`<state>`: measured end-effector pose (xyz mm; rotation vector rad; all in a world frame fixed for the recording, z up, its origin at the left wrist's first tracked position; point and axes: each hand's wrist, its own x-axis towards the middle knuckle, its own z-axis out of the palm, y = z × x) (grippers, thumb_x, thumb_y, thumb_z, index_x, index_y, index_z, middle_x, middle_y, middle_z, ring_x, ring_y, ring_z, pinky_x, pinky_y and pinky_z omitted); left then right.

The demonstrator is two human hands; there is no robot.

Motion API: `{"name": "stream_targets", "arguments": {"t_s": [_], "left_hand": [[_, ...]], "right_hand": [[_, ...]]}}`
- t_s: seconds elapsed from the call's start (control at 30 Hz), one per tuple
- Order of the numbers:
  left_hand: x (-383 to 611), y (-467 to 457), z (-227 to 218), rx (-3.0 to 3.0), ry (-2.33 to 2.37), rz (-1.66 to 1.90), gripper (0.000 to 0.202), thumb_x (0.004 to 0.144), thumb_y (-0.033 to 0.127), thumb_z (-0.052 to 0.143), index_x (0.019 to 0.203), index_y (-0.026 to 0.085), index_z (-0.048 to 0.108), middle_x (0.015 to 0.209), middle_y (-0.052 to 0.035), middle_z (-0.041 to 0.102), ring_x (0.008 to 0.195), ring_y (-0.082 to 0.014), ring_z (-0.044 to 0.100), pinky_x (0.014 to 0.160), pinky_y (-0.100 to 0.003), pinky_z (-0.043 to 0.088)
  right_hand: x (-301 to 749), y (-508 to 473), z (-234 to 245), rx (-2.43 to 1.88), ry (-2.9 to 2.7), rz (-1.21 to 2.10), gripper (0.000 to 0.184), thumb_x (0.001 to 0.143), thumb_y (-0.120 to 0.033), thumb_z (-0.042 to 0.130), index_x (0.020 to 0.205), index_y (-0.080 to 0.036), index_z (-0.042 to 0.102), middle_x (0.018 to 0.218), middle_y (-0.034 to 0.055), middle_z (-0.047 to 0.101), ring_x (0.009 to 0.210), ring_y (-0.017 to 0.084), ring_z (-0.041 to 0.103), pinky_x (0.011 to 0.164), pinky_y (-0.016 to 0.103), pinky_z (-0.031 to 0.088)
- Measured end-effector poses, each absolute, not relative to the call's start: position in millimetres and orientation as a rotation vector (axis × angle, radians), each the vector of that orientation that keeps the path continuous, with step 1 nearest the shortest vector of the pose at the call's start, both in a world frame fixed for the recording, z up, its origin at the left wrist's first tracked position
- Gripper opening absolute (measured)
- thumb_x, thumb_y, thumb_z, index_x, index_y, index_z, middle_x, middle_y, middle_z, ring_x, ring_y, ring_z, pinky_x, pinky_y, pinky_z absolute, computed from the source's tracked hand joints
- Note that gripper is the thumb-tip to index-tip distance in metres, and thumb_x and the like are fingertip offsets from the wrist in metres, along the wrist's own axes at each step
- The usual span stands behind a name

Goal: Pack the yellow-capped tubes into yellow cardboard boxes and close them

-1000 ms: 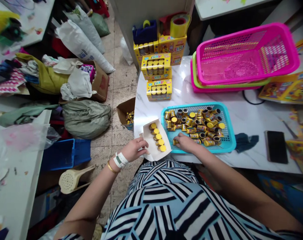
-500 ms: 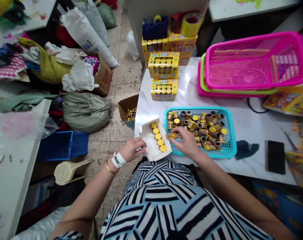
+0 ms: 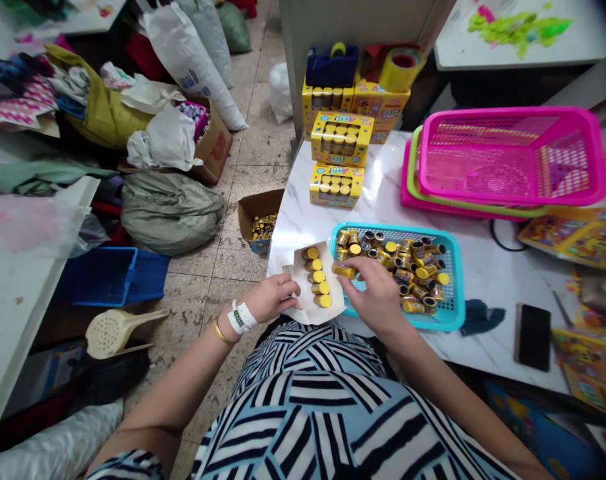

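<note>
The left hand (image 3: 270, 299) is curling inward at the near edge of the counter, its fingers (image 3: 285, 288) bending to the right, while the left forearm (image 3: 183, 380) is reaching up from the lower left, a white wristband (image 3: 241, 318) and a gold bangle (image 3: 221, 332) circling the wrist. The right hand (image 3: 373, 290) is turning palm down, its fingertips (image 3: 355, 267) pinching together, and the right forearm (image 3: 447, 380) is angling in from the lower right, both arms extending past the striped dress (image 3: 303, 400)

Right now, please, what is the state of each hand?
Left hand: holding the white card tray.
Right hand: closed, holding a small gold bottle.
</note>
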<state>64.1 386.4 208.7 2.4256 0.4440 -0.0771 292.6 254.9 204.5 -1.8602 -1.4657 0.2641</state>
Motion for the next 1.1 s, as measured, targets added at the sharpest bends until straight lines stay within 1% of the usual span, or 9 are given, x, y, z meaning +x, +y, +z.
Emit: {"name": "stream_targets", "arguments": {"t_s": [0.1, 0.23, 0.37, 0.47, 0.57, 0.77, 0.87, 0.97, 1.1], "left_hand": [[66, 385, 212, 2.431, 0.439, -0.076, 0.012, 0.092, 0.028, 0.054, 0.093, 0.018, 0.059, 0.090, -0.0045, 0.057, 0.079, -0.0154, 0.056, 0.072, -0.024, 0.044], [67, 383, 212, 2.475, 0.420, -0.108, 0.010, 0.092, 0.027, 0.054, 0.089, 0.018, 0.059, 0.087, -0.0038, 0.057, 0.081, -0.0163, 0.056, 0.073, -0.025, 0.044], [63, 381, 210, 2.460, 0.471, -0.112, 0.008, 0.090, 0.026, 0.056, 0.091, 0.019, 0.060, 0.089, -0.0041, 0.057, 0.084, -0.0168, 0.057, 0.075, -0.025, 0.045], [59, 381, 212, 2.440, 0.530, -0.071, 0.008, 0.090, 0.025, 0.056, 0.092, 0.019, 0.060, 0.090, -0.0041, 0.057, 0.083, -0.0164, 0.057, 0.074, -0.025, 0.046], [56, 382, 215, 2.438, 0.580, 0.002, 0.008, 0.090, 0.025, 0.056, 0.092, 0.018, 0.059, 0.089, -0.0038, 0.057, 0.081, -0.0159, 0.057, 0.074, -0.025, 0.045], [56, 384, 214, 2.468, 0.646, 0.044, 0.008, 0.090, 0.027, 0.058, 0.092, 0.019, 0.059, 0.089, -0.0026, 0.058, 0.079, -0.0148, 0.058, 0.072, -0.025, 0.045], [58, 384, 213, 2.512, 0.685, -0.016, 0.010, 0.088, 0.028, 0.061, 0.093, 0.020, 0.060, 0.090, -0.0024, 0.059, 0.081, -0.0159, 0.059, 0.072, -0.026, 0.045], [57, 383, 216, 2.539, 0.677, -0.078, 0.011, 0.088, 0.030, 0.061, 0.093, 0.020, 0.060, 0.091, -0.0028, 0.059, 0.082, -0.0167, 0.059, 0.071, -0.026, 0.045], [58, 378, 224, 2.591, 0.626, -0.125, 0.010, 0.089, 0.029, 0.059, 0.093, 0.020, 0.060, 0.090, -0.0033, 0.059, 0.082, -0.0170, 0.059, 0.071, -0.026, 0.044]], "right_hand": [[265, 259, 204, -1.800, -1.631, 0.600, 0.023, 0.087, -0.019, 0.058, 0.109, -0.020, 0.063, 0.110, 0.0081, 0.064, 0.100, 0.018, 0.061, 0.089, 0.030, 0.049], [239, 265, 184, -1.882, -1.886, 0.965, 0.016, 0.084, -0.021, 0.062, 0.097, -0.022, 0.070, 0.097, 0.0056, 0.067, 0.089, 0.018, 0.064, 0.077, 0.026, 0.050], [267, 272, 165, -1.999, -1.627, 0.672, 0.024, 0.091, -0.032, 0.053, 0.108, -0.022, 0.068, 0.103, 0.0056, 0.069, 0.091, 0.017, 0.064, 0.082, 0.026, 0.048], [310, 287, 150, -2.323, -1.442, 0.387, 0.030, 0.096, -0.030, 0.041, 0.109, -0.020, 0.066, 0.110, 0.0092, 0.066, 0.095, 0.019, 0.062, 0.081, 0.028, 0.046], [338, 304, 133, -2.530, -1.553, 0.436, 0.031, 0.092, -0.025, 0.046, 0.119, -0.023, 0.061, 0.122, 0.0096, 0.059, 0.100, 0.021, 0.060, 0.078, 0.028, 0.045], [335, 303, 114, -2.488, -1.724, 0.488, 0.032, 0.080, -0.018, 0.058, 0.111, -0.020, 0.063, 0.108, 0.0078, 0.063, 0.084, 0.018, 0.062, 0.071, 0.027, 0.045], [334, 285, 123, -2.454, -1.715, 0.453, 0.025, 0.081, -0.017, 0.055, 0.104, -0.017, 0.066, 0.103, 0.0085, 0.066, 0.088, 0.019, 0.063, 0.077, 0.029, 0.048], [334, 271, 151, -2.405, -1.636, 0.346, 0.036, 0.089, -0.022, 0.043, 0.120, -0.012, 0.060, 0.109, 0.0133, 0.065, 0.096, 0.022, 0.061, 0.086, 0.036, 0.049], [306, 269, 195, -1.953, -1.609, 0.498, 0.049, 0.088, -0.033, 0.054, 0.134, -0.019, 0.051, 0.113, 0.0091, 0.067, 0.070, 0.015, 0.062, 0.073, 0.031, 0.053]]}}
